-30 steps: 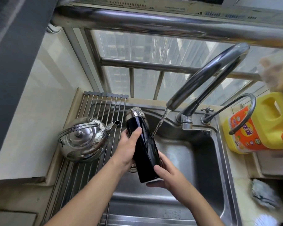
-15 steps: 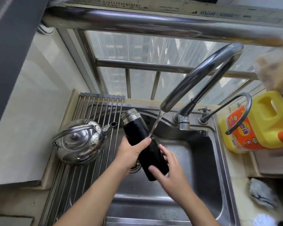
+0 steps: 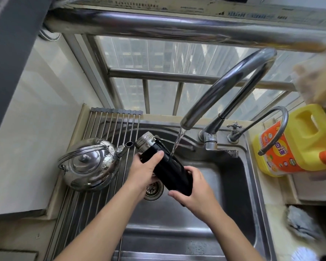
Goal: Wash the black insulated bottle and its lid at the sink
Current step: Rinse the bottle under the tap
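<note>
Black insulated bottle (image 3: 167, 166) tilted over the sink (image 3: 231, 185), tap stream striking its side — left hand (image 3: 143, 170) fingers wrapped below the steel neck, right hand (image 3: 194, 193) cupping the base — rigid, likely slick when wet, so two-handed hold suits.

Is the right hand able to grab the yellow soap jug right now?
Probably not yet: the right hand is busy holding the black bottle under the water. The yellow jug stands unblocked beside the sink.
</note>
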